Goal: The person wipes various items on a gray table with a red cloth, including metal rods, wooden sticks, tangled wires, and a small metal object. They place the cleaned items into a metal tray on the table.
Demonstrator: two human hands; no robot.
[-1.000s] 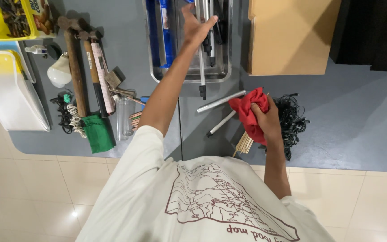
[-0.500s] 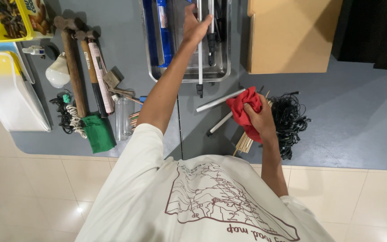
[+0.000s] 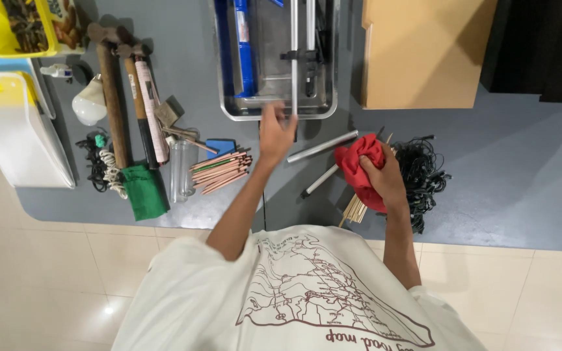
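Left hand [image 3: 276, 133] fingers pinched on a metal rod [image 3: 293, 58] over the steel tray [image 3: 227, 97], right hand [image 3: 382, 179] fingers bunched around red cloth [image 3: 358, 162], pencils [image 3: 221, 170] and hammers [image 3: 125, 97] alongside.

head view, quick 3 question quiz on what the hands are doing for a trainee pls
1. True or false: the right hand grips a red cloth.
2. Which thing is the left hand touching?
A. a long metal rod sticking out of the steel tray
B. the bundle of pencils
C. the cardboard box
3. Fill in: the tangle of black cable lies just beside the ____ hand.

Key: 1 true; 2 A; 3 right
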